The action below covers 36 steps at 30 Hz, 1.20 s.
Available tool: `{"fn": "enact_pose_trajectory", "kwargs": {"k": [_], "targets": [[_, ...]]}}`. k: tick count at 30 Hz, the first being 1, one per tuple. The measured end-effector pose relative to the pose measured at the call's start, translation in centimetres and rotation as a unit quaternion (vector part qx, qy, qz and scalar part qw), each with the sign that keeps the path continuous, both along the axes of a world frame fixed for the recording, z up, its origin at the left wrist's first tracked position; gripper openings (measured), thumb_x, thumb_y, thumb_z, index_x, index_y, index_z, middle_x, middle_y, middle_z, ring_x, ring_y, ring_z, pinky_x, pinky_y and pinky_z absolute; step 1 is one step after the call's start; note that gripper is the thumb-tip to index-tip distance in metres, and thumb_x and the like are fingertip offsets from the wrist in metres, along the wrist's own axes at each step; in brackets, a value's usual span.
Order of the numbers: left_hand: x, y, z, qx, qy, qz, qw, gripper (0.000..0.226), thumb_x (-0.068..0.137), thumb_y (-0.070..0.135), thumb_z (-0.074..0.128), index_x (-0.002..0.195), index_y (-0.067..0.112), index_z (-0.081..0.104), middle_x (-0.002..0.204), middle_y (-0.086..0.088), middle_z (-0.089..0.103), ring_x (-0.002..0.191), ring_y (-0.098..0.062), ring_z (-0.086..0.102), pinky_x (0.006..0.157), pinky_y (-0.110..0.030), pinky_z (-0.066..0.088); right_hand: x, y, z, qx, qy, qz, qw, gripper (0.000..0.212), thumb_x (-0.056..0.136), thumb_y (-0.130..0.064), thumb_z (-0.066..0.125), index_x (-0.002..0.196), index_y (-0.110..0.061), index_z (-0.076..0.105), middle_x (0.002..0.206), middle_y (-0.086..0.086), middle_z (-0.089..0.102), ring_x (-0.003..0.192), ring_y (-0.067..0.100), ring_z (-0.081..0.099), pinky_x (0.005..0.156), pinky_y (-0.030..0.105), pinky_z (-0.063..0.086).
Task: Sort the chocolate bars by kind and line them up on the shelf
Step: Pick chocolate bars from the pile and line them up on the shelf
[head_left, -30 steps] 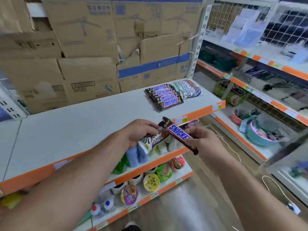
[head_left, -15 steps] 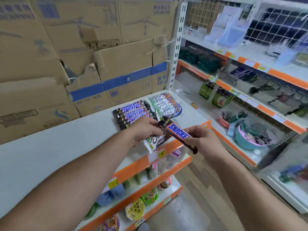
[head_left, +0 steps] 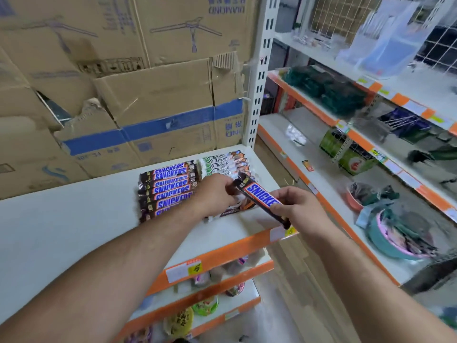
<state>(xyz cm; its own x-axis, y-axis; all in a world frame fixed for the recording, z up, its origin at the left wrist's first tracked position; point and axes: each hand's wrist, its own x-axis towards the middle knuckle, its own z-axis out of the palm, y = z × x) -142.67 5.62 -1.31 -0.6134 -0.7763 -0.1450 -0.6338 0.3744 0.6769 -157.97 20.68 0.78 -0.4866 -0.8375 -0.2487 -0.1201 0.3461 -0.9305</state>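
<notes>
We find the right hand's fingers [head_left: 286, 196] curled round the near half of the held Snickers bar [head_left: 257, 193], thumb on top, with the label facing up so the brand can be read before placement. The bar lies on a diagonal, its far end pointing left toward the left hand [head_left: 215, 196] and its near end jutting out past the right hand [head_left: 303, 210]. The left hand's fingers are curled over a pale-wrapped bar [head_left: 235, 211], kept low beneath the palm. Its fingertips reach the far end of the held Snickers bar, but we cannot tell whether they grip it or only touch it. In our judgement, each hand carries one kind so that the two stay separate until they are set down. Both hands hover above the near right part of the shelf [head_left: 74, 231], just near of the stock already laid there. The Snickers row [head_left: 168, 188] lies on the left, its bars side by side with labels up, and the pale row [head_left: 226, 162] lies touching it on the right. We judge the sorting well advanced, and the held Snickers bar belongs at the near end of the left row. Cardboard cartons [head_left: 153, 95] stand behind the shelf at its far edge, an orange price rail [head_left: 222, 256] fronts it, and a neighbouring rack [head_left: 358, 134] stands to the right.
</notes>
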Motion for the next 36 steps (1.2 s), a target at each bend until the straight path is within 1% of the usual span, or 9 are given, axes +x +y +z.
{"fn": "enact_pose_trajectory", "kwargs": {"k": [5, 8, 11, 16, 19, 22, 25, 30, 36], "targets": [[-1.2, 0.8, -0.8, -0.094, -0.028, 0.037, 0.995, 0.008, 0.079, 0.029, 0.073, 0.077, 0.026, 0.066, 0.077, 0.004, 0.067, 0.073, -0.019, 0.061, 0.062, -0.029, 0.048, -2.6, -1.3, -0.3, -0.002, -0.009, 0.045, 0.999, 0.018, 0.081, 0.001, 0.068, 0.086, -0.016, 0.07, 0.082, 0.007, 0.073, 0.062, 0.011, 0.059, 0.054, 0.021, 0.044], [-1.6, 1.1, -1.1, -0.124, -0.026, 0.056, 0.99, 0.021, 0.079, 0.026, 0.072, 0.066, 0.033, 0.057, 0.074, 0.008, 0.06, 0.072, -0.018, 0.06, 0.062, -0.03, 0.048, -3.5, -1.6, -0.5, -0.005, -0.014, 0.063, 0.998, 0.017, 0.081, 0.001, 0.068, 0.088, -0.015, 0.07, 0.085, 0.01, 0.074, 0.062, 0.01, 0.059, 0.053, 0.018, 0.045], [-1.7, 1.2, -1.3, -0.182, -0.054, 0.049, 0.981, 0.008, 0.081, 0.027, 0.07, 0.078, 0.023, 0.064, 0.078, 0.006, 0.055, 0.079, -0.021, 0.057, 0.065, -0.034, 0.047, -4.0, -1.7, -0.7, -0.003, -0.022, 0.076, 0.997, 0.016, 0.082, 0.001, 0.068, 0.09, -0.014, 0.071, 0.088, 0.01, 0.074, 0.064, 0.011, 0.06, 0.055, 0.018, 0.046], [-1.0, 1.9, -1.9, -0.264, -0.077, 0.045, 0.96, 0.021, 0.086, 0.035, 0.066, 0.093, 0.015, 0.066, 0.09, -0.001, 0.058, 0.094, -0.022, 0.05, 0.078, -0.036, 0.041, -4.1, -1.8, -1.2, 0.003, -0.017, 0.099, 0.995, 0.015, 0.082, -0.002, 0.069, 0.089, -0.015, 0.071, 0.084, 0.007, 0.074, 0.065, 0.01, 0.06, 0.061, 0.022, 0.046], [0.9, 2.6, -2.3, -0.268, -0.071, 0.073, 0.958, 0.026, 0.088, 0.04, 0.062, 0.1, 0.017, 0.065, 0.099, 0.001, 0.058, 0.099, -0.022, 0.047, 0.085, -0.038, 0.04, -3.2, -2.1, -1.3, 0.004, -0.018, 0.121, 0.992, 0.015, 0.082, -0.001, 0.068, 0.09, -0.013, 0.07, 0.082, 0.007, 0.072, 0.063, 0.012, 0.058, 0.058, 0.025, 0.043], [3.9, 3.1, -2.4, -0.273, -0.044, 0.102, 0.956, 0.029, 0.086, 0.035, 0.065, 0.108, 0.017, 0.069, 0.107, 0.001, 0.06, 0.105, -0.023, 0.047, 0.091, -0.037, 0.037, -1.4, -2.7, -1.5, -0.002, -0.038, 0.14, 0.989, 0.015, 0.082, 0.003, 0.066, 0.091, -0.008, 0.069, 0.077, 0.005, 0.07, 0.058, 0.011, 0.055, 0.049, 0.017, 0.041], [7.3, 3.3, -2.2, -0.292, -0.031, 0.122, 0.948, 0.031, 0.085, 0.031, 0.067, 0.111, 0.016, 0.071, 0.113, 0.003, 0.063, 0.112, -0.022, 0.048, 0.098, -0.038, 0.036, 1.1, -3.4, -1.5, -0.005, -0.034, 0.16, 0.986, 0.014, 0.082, 0.002, 0.066, 0.091, -0.008, 0.069, 0.079, 0.007, 0.07, 0.059, 0.012, 0.055, 0.048, 0.018, 0.04], [13.5, 3.4, -2.0, -0.288, -0.048, 0.144, 0.946, 0.031, 0.085, 0.033, 0.065, 0.113, 0.021, 0.071, 0.118, 0.006, 0.063, 0.115, -0.019, 0.047, 0.095, -0.033, 0.031, 5.9, -4.6, -1.6, -0.008, -0.013, 0.198, 0.98, 0.015, 0.083, 0.0, 0.066, 0.091, -0.012, 0.07, 0.076, 0.006, 0.07, 0.054, 0.011, 0.053, 0.045, 0.022, 0.038], [19.9, 3.7, -3.0, -0.283, -0.053, 0.176, 0.941, 0.028, 0.083, 0.032, 0.066, 0.109, 0.023, 0.072, 0.111, 0.007, 0.065, 0.11, -0.021, 0.051, 0.093, -0.037, 0.04, 10.1, -5.6, -1.9, -0.001, -0.003, 0.202, 0.979, 0.015, 0.082, -0.002, 0.068, 0.085, -0.016, 0.071, 0.075, -0.001, 0.072, 0.057, 0.01, 0.055, 0.049, 0.023, 0.039]]}}
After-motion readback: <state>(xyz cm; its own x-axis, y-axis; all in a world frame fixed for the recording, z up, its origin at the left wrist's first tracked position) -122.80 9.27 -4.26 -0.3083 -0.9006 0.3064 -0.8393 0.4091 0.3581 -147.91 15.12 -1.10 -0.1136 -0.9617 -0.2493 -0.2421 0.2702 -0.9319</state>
